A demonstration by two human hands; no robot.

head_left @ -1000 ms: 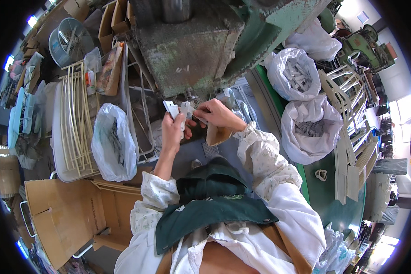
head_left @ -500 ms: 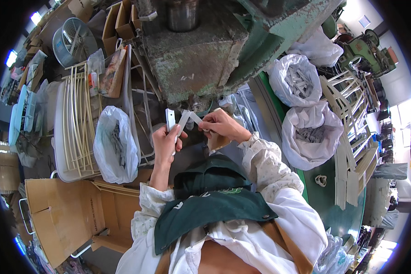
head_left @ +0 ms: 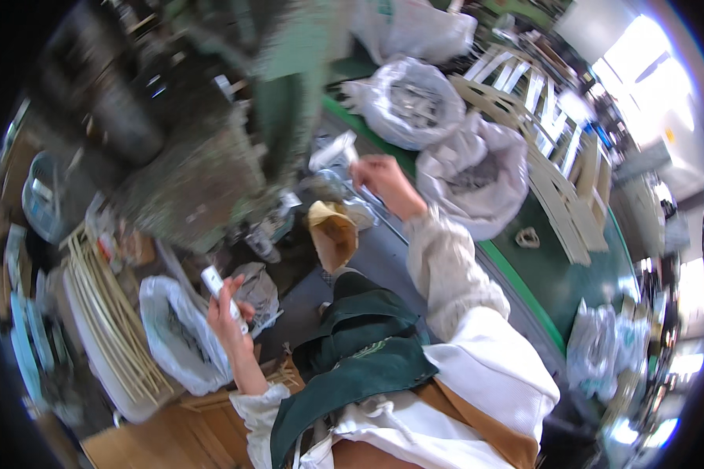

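My left hand [head_left: 228, 314] is closed round a short white bar [head_left: 212, 280], which stands up past the fingers with a dark hole near its end. Off to the right, my right hand [head_left: 385, 184] reaches forward with its fingers pinched together. A white strip-like piece [head_left: 339, 150] shows at those fingertips, smeared by motion, so its shape is unclear. Ahead of my left hand stands the worn, green-painted machine [head_left: 195, 172]. Just beyond my right hand is a white plastic-lined sack [head_left: 414, 102] holding many small pale pieces.
A second lined sack [head_left: 477, 172] stands on the green bench [head_left: 551, 289], beside pale curved slatted frames [head_left: 559, 180]. At left are another white bag [head_left: 181, 336] and a tub of pale rods [head_left: 109, 313]. A tan open pouch [head_left: 332, 234] lies between my arms.
My view has swung to the right and tilted. My hands, close together before the machine earlier, are now far apart. My right hand has moved right, toward the sacks; the left still holds the bar.
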